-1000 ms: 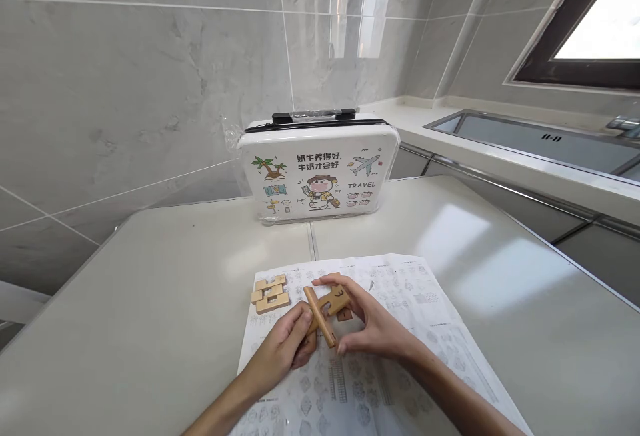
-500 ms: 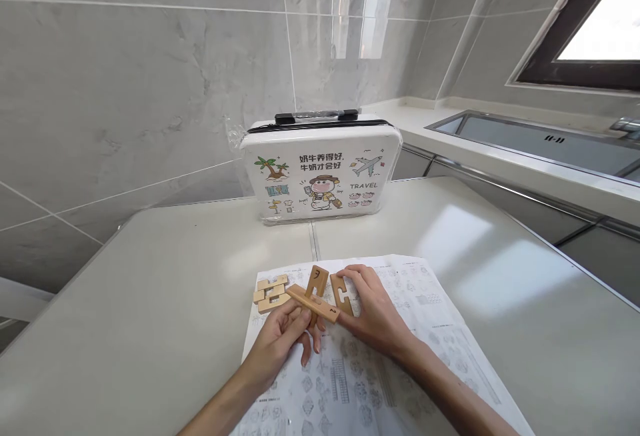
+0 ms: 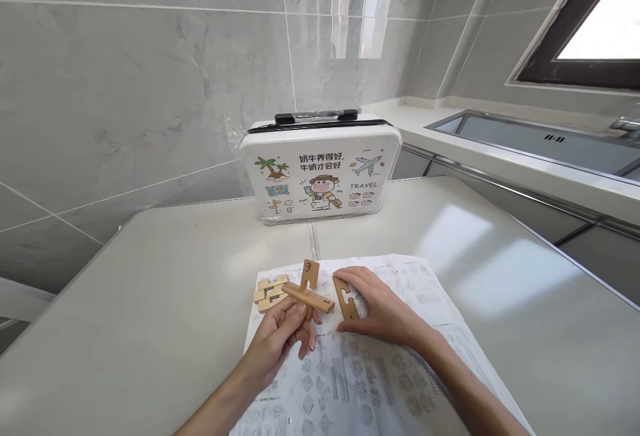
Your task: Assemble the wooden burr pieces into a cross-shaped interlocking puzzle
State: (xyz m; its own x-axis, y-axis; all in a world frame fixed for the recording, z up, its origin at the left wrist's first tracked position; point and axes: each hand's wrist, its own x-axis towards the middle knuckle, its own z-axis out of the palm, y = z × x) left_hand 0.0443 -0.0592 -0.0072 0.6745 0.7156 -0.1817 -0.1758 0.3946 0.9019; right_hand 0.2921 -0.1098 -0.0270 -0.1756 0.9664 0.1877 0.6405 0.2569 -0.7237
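My left hand (image 3: pixel 283 333) grips two crossed wooden puzzle pieces above the printed sheet. One, a long bar marked 2 (image 3: pixel 316 300), slants down to the right; the other, a notched piece marked 3 (image 3: pixel 310 275), stands up through it. Between the thumb and fingers of my right hand (image 3: pixel 377 306) is a notched wooden puzzle piece (image 3: pixel 346 301), its cut-out facing right. A small gap separates it from the crossed pair. Left of my left hand, several paler interlocked wooden pieces (image 3: pixel 270 293) lie on the sheet, partly hidden by the bar's end.
The printed instruction sheet (image 3: pixel 345 416) lies on a white table (image 3: pixel 150 289). A white cartoon suitcase (image 3: pixel 323 173) in clear plastic stands behind it against the grey tiled wall (image 3: pixel 140 89). To the right is a counter with a sink (image 3: pixel 540 139).
My left hand has shifted slightly left with the crossed pieces, and the upright one leans less. My right hand has moved a little right with its piece, widening the gap.
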